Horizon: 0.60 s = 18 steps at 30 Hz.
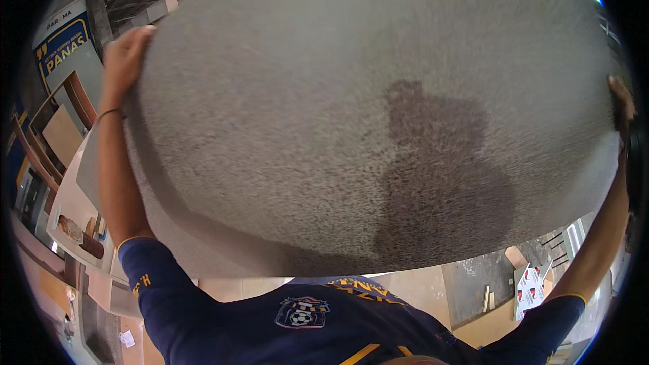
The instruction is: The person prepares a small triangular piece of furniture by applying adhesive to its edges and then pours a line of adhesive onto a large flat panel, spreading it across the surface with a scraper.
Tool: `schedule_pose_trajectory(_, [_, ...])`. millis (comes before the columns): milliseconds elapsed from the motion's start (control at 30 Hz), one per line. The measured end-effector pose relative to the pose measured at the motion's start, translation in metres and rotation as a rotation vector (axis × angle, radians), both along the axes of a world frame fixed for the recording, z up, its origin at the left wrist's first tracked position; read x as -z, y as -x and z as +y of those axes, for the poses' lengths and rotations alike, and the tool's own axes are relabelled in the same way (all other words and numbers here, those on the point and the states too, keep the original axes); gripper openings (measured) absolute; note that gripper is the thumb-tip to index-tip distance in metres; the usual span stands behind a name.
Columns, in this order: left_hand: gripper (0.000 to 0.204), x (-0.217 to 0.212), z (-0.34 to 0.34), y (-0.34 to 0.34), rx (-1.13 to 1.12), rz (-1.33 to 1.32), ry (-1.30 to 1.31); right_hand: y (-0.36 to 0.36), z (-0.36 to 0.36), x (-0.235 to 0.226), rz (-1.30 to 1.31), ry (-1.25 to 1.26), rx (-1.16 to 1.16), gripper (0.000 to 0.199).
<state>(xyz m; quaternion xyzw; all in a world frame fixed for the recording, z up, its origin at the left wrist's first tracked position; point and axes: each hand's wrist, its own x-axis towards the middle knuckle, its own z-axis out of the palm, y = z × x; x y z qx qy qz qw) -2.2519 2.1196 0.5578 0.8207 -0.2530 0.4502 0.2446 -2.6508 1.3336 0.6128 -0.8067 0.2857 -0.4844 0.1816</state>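
A large grey speckled sheet (270,108) is raised in front of me and fills most of the view. My left hand (125,61) grips its left edge, the fingers bent round the rim. At the far right, my right hand (623,105) holds the opposite edge; only part of that hand shows. The sheet looks bowed, and a dark shadow falls on its right half. Below its lower edge lies another grey surface (196,250) of similar look; I cannot tell whether the two touch.
Wooden frames and boards (62,132) stand at the left, near a blue and white banner (64,47). A pale bench (78,206) holds a brownish roll (91,245). Behind me on the right are wood strips (488,299) and a white printed panel (531,290).
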Motion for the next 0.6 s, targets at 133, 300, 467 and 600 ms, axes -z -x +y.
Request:
schedule_pose_trajectory(133, [0.054, 0.053, -0.109, -0.049, 0.051, -0.023, -0.249, -0.02, -0.123, 0.098, 0.263, -0.016, -0.019, 0.073])
schedule_pose_trajectory(300, [0.067, 0.125, -0.206, -0.068, 0.078, 0.25, -0.423, -0.036, -0.219, 0.197, 0.451, -0.148, -0.149, 0.062])
schedule_pose_trajectory(467, [0.071, 0.176, -0.294, -0.046, 0.074, 0.302, -0.408, -0.038, -0.286, 0.244, 0.483, -0.292, -0.22, 0.057])
schedule_pose_trajectory(600, [0.073, 0.208, -0.343, -0.062, -0.038, 0.392, -0.492, -0.085, -0.344, 0.3, 0.634, -0.193, -0.09, 0.058])
